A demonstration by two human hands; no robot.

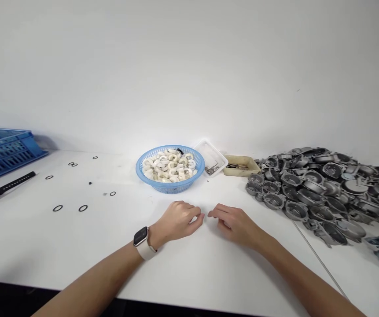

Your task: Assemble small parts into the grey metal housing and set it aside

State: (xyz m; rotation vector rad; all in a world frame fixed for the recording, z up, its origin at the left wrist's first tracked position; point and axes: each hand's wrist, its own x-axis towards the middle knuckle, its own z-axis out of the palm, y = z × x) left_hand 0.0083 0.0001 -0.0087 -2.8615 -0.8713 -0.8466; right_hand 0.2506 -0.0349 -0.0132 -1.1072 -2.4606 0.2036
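My left hand [180, 221], with a watch [141, 237] on its wrist, rests over the white table [176, 275]. Its fingers are curled in and the thumb lies against the index finger; nothing shows between them. Facing it across a small gap is my right hand [237, 223], fingers loosely bent, thumb apart from the index finger, holding nothing. Just beyond both hands stands a round blue basket [171, 188] heaped with white ring-like parts [171, 165].
Behind the basket, a white tray [209, 152] leans with small metal pins. Beside it sits a yellowish box [242, 171] of thin pieces. Grey metal housings [311, 185] pile up at right. Several black rings [82, 208], a black strap [7, 187] and a blue crate [11, 154] are left.
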